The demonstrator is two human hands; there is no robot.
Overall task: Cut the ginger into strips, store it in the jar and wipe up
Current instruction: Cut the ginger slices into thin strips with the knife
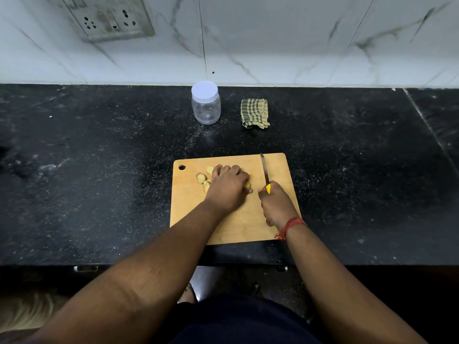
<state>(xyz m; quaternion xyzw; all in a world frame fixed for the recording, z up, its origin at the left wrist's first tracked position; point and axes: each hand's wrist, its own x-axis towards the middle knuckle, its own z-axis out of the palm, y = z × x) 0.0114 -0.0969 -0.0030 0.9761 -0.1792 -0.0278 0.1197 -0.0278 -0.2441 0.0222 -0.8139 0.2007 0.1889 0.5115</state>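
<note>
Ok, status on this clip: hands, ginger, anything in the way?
Left hand holds pale yellow ginger pieces on wooden cutting board. Right hand grips yellow-handled knife, blade beside ginger. Nothing in the way.

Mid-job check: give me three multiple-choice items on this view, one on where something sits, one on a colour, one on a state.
1. Where is the cloth?
A. Right of the jar, near the wall
B. On the cutting board
C. Under the left hand

2. What colour is the knife handle?
A. Red
B. Yellow
C. Black

3. What state is the jar in?
A. Lid off, full of strips
B. Lying on its side
C. Upright, lid on, seemingly empty

Answers:
1 A: the folded cloth lies on the counter beside the jar.
2 B: yellow shows above the right hand gripping it.
3 C: the white lid caps the clear jar; the ginger is on the board.
</note>
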